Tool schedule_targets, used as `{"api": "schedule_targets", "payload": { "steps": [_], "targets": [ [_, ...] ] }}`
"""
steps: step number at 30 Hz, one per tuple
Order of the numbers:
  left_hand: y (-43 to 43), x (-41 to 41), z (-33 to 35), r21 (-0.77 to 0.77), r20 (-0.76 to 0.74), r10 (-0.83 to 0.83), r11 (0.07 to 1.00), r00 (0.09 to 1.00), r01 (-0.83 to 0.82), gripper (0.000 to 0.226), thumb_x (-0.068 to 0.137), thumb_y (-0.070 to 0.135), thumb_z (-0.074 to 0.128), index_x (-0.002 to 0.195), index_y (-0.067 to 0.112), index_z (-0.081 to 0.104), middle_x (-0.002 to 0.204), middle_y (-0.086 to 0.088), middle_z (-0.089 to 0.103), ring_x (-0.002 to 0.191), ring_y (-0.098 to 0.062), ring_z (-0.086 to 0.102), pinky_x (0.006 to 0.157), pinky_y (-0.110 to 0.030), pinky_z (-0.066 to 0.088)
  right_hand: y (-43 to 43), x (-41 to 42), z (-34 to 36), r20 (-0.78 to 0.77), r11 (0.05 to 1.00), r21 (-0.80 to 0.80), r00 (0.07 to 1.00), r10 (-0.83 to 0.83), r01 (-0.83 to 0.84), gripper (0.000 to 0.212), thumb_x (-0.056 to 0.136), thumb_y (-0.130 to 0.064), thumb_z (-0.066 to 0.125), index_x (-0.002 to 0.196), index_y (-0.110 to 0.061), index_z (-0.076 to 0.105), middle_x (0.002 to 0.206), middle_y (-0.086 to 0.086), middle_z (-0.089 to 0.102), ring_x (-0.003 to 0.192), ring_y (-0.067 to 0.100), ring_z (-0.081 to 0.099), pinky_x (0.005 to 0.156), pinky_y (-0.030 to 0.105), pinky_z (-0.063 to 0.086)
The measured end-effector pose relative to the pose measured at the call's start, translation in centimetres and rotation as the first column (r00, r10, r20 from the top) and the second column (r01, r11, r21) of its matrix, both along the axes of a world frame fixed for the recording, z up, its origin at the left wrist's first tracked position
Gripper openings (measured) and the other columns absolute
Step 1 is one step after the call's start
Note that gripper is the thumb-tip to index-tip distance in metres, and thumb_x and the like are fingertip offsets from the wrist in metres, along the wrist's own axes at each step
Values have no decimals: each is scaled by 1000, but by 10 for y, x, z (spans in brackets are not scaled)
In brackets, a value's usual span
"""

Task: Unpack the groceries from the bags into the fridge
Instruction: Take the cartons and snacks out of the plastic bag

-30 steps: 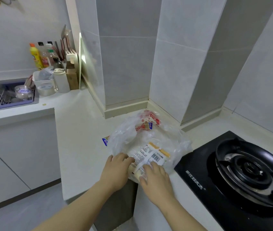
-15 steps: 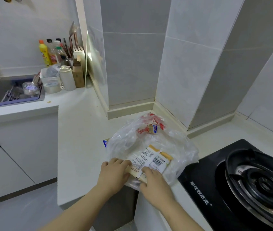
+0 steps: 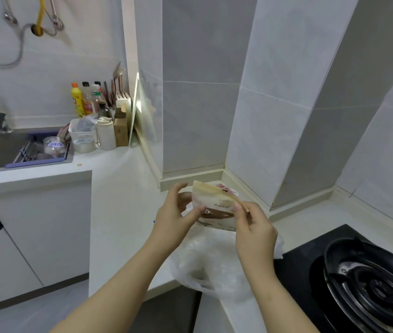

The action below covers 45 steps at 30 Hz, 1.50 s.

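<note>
Both hands hold a flat cream and brown food packet up above the white counter. My left hand pinches its left edge, and my right hand pinches its right edge. Below the packet, a clear plastic grocery bag lies crumpled on the counter by the front edge. A red and white wrapper shows just behind the packet's top. The fridge is not in view.
A black gas hob fills the counter at the right. At the back left stand bottles, a knife block, a white jug and a sink with a dish rack. White cabinets sit below.
The packet has come out of the plastic bag and risen above the counter in both hands. The bag has sagged flat. The camera has tilted upward.
</note>
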<state>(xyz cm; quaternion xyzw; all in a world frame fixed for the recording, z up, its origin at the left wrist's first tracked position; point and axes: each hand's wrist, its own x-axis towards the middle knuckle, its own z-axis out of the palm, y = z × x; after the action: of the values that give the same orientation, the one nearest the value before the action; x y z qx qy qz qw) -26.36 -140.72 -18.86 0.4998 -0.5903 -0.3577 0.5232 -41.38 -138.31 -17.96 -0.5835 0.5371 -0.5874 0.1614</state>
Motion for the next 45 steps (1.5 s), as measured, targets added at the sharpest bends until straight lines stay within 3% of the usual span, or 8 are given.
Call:
{"api": "schedule_targets", "payload": {
  "steps": [4,8,13,17,20,33,39,45],
  "targets": [
    [12,22,17,84,-38,-119,989,992,122,36,81,34,67,115,28,56,111,10,65,106,-9,61,92,-34,52,12,19,36,217,997,-6,974,72,-73,21,93,-23,53,73,-23,60,68,-14,64,71,-1,61,62,12,49],
    [39,44,25,118,0,-111,987,994,110,19,89,27,60,108,27,58,105,6,68,96,-12,65,79,-34,57,20,45,52,516,976,117,851,97,-182,27,95,-25,51,78,-6,59,77,0,65,72,14,64,65,34,56],
    [81,80,15,154,3,84,984,996,-84,9,92,35,54,97,29,59,96,6,70,88,-13,67,79,-33,57,50,84,47,485,879,301,853,191,-368,17,94,-26,52,101,-12,58,90,-6,63,63,-1,64,48,11,47],
    [107,102,12,172,3,211,963,977,-208,11,93,38,51,89,30,57,91,4,69,85,-15,66,77,-35,56,89,124,19,431,717,509,862,266,-476,29,88,-35,60,115,-26,52,102,-5,66,85,9,67,62,20,54],
    [128,109,7,180,51,240,953,969,-245,17,93,42,48,92,29,57,90,7,69,84,-14,66,76,-33,56,117,144,-2,419,774,492,888,192,-400,29,86,-33,63,113,-27,57,101,-8,67,93,13,65,77,27,55],
    [242,95,10,165,202,363,903,910,-396,39,98,40,37,93,10,61,88,-4,68,77,-13,61,62,-23,47,218,135,-16,443,794,439,870,216,-421,21,97,-33,45,98,-23,64,92,-5,71,86,14,68,73,29,55],
    [333,50,3,308,19,225,926,974,-220,26,93,42,49,108,23,56,97,6,70,84,-10,68,70,-24,56,304,76,-14,442,775,430,857,266,-463,15,95,-36,48,87,-30,59,86,-8,70,78,10,68,62,22,54],
    [440,10,0,292,-39,363,895,931,-337,19,94,35,51,108,24,57,96,8,69,82,-7,66,59,-15,51,393,42,-23,419,722,439,832,362,-535,11,93,-36,50,85,-33,57,90,-7,68,83,11,67,70,27,57]
  ]
}}
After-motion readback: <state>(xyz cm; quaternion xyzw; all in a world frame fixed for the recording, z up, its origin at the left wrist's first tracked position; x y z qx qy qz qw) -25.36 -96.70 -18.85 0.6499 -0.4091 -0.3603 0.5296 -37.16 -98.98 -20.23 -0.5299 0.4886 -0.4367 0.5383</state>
